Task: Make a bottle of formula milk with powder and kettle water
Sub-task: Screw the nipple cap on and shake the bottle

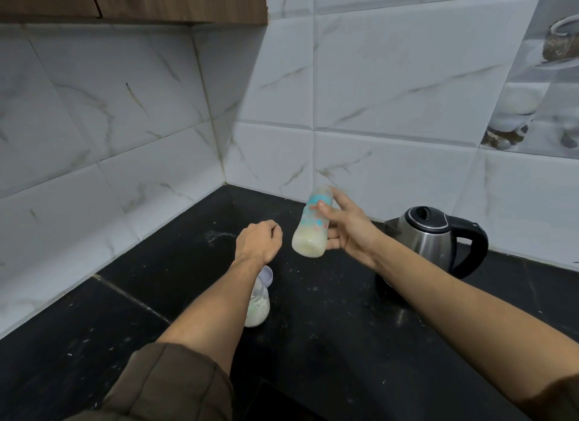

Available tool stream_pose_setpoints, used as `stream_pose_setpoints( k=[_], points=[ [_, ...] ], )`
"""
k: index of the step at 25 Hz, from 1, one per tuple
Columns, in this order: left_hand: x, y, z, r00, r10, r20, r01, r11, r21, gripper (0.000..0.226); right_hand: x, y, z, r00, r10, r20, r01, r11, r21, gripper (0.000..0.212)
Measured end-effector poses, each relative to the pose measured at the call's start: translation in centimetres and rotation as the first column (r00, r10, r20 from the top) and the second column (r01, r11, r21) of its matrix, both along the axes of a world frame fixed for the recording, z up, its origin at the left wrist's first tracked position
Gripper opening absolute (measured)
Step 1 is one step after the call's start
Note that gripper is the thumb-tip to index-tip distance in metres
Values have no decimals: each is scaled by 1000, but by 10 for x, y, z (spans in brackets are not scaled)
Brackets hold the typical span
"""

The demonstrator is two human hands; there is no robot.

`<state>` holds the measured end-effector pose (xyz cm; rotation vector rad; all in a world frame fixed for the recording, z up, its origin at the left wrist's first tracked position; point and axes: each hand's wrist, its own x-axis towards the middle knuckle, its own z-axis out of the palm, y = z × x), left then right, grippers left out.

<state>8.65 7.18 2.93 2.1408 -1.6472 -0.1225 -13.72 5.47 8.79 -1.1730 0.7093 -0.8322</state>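
Observation:
My right hand [346, 229] holds a baby bottle [311, 224] in the air above the black counter [329, 311], thumb across its front and fingers behind. The bottle is tilted, blurred, and has pale yellowish milk in its lower end. My left hand [258, 240] hovers just left of the bottle with its fingers curled and nothing in them. Under my left forearm stands a small clear container of white powder [258, 308] with a pale scoop [266, 275] poking out of it. A steel kettle [438, 239] with a black lid and handle sits on the counter at the right.
White marble-look tiles cover both walls, which meet in a corner behind the hands. A wooden cabinet [134, 0] hangs at the upper left. White specks and a spill mark [219, 234] dot the counter.

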Motion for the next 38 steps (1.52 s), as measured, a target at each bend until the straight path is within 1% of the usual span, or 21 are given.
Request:
stream_pose_setpoints(
  k=[2,5,7,9,11,12,14,16,17,20,22,24,26,28,29,31,32,33,35,37,38],
  points=[
    [3,-1,0,1000,12,-2,-12,1000,-7,35,-2,-7,3,980,-177,91,174,984,42,67],
    [5,-1,-2,1000,23,6,-23,1000,-6,35,-7,-23,3,869,-447,211,411,891,193,73],
    [4,-2,-3,1000,12,8,-12,1000,3,36,-9,-20,-1,910,-379,168,358,923,142,73],
    [1,-3,-3,1000,3,4,-3,1000,8,37,-13,-11,-3,992,-126,-8,126,992,-4,77],
    [-1,-5,0,1000,3,8,-3,1000,4,36,-20,-6,-4,983,41,-177,-68,986,-151,85],
    [-1,-7,1,1000,4,10,-4,1000,0,36,-22,-7,-3,987,14,-158,-42,984,-175,89],
    [-2,-9,0,1000,3,12,-3,1000,-2,36,-23,-13,2,982,-189,25,190,976,-102,88],
    [-3,-8,0,1000,4,16,-4,1000,4,36,-19,-22,8,902,-381,201,381,924,42,79],
    [-3,-8,-1,1000,4,12,-4,1000,7,36,-17,-24,8,888,-400,225,396,916,64,77],
    [-7,-9,-1,1000,-12,9,12,1000,8,35,-16,-13,8,978,-208,23,209,970,-122,83],
    [-10,-9,3,1000,-24,12,24,1000,7,34,-16,-5,8,990,-79,-115,46,963,-264,86],
    [-8,-10,3,1000,-18,16,18,1000,-1,35,-14,-5,10,989,-146,-32,132,954,-268,85],
    [-7,-8,3,1000,0,31,0,1000,-3,35,-10,-11,16,928,-346,139,361,927,-101,80],
    [-4,-7,3,999,21,33,-21,1000,5,35,-7,-14,19,901,-386,199,393,920,4,77],
    [-3,-6,2,999,25,32,-25,1000,7,35,-7,-13,19,935,-322,149,328,945,-16,78],
    [-5,-5,2,999,18,34,-19,1000,11,35,-8,-4,17,992,-106,-75,96,986,-136,81],
    [-6,-5,4,999,12,34,-13,1000,10,35,-8,-1,16,985,-35,-172,0,981,-195,82],
    [-6,-6,5,999,9,32,-9,1000,6,34,-8,0,13,980,-26,-199,-21,973,-232,83],
    [-5,-5,5,1000,10,25,-10,1000,0,35,-7,-3,15,985,-167,-45,155,969,-190,82],
    [-4,-2,3,1000,20,21,-20,1000,-1,35,-5,-11,20,918,-362,163,369,929,-19,78],
    [-2,-1,2,999,25,19,-25,1000,3,35,-5,-14,21,896,-393,205,395,918,33,77]
  ],
)
